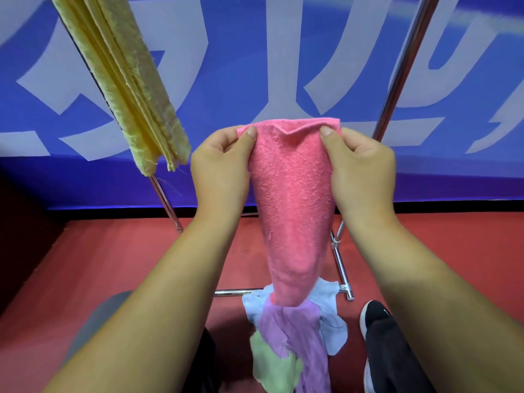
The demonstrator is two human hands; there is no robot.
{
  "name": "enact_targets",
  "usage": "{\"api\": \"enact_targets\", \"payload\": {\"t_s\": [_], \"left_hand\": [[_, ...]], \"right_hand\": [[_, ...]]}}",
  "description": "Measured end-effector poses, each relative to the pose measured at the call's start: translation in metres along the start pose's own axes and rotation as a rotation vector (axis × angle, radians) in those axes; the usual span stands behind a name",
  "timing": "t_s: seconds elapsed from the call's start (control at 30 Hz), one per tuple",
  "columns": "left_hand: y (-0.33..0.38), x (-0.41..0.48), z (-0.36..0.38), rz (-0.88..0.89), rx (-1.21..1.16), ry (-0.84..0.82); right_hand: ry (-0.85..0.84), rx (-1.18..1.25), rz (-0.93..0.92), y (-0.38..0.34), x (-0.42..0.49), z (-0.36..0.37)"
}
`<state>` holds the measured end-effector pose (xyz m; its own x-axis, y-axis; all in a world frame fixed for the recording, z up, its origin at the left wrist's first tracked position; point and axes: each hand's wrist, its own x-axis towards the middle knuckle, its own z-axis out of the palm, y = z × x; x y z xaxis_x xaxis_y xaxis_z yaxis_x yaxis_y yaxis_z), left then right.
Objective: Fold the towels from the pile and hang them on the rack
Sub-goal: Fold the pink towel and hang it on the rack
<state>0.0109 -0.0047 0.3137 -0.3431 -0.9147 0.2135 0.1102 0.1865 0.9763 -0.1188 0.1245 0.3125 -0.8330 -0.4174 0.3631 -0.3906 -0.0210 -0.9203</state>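
Between the two hands, at the middle of the view, one pink towel [292, 194] is held up by its top edge. Its left corner is pinched between thumb and fingers of the left hand [219, 168], and its right corner is pinched the same way by the right hand [363, 168]. The hands are kept apart, level with each other, with the top edge slack between them. From there the towel hangs down and narrows. Its lower end is seen against the pile [283, 336] on the floor [141, 251]; whether it touches cannot be told.

Three towels can be counted in the pile: one blue [329, 296], one purple [289, 330] and one green [272, 367], all crumpled together. Yellow towelling [127, 80] is hung in folded layers on the rack [397, 80] at upper left, well apart from the hands; how many towels it makes up cannot be told. One black shoe [374, 316] is seen just right of the pile.
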Motion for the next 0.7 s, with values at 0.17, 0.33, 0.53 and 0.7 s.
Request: {"api": "enact_targets", "payload": {"t_s": [0.17, 0.33, 0.53, 0.7], "left_hand": [[0.003, 0.006, -0.001, 0.127, 0.041, 0.049], [-0.005, 0.013, 0.001, 0.040, 0.118, -0.001], [-0.008, 0.008, 0.003, -0.059, 0.105, 0.067], [-0.001, -0.006, 0.010, -0.010, 0.067, 0.082]], "right_hand": [[0.080, 0.010, 0.020, 0.001, 0.006, -0.003], [0.085, 0.026, 0.097, 0.007, 0.012, -0.003], [0.044, 0.008, 0.158, 0.004, 0.004, 0.004], [0.036, -0.032, 0.092, -0.001, -0.005, 0.007]]}}
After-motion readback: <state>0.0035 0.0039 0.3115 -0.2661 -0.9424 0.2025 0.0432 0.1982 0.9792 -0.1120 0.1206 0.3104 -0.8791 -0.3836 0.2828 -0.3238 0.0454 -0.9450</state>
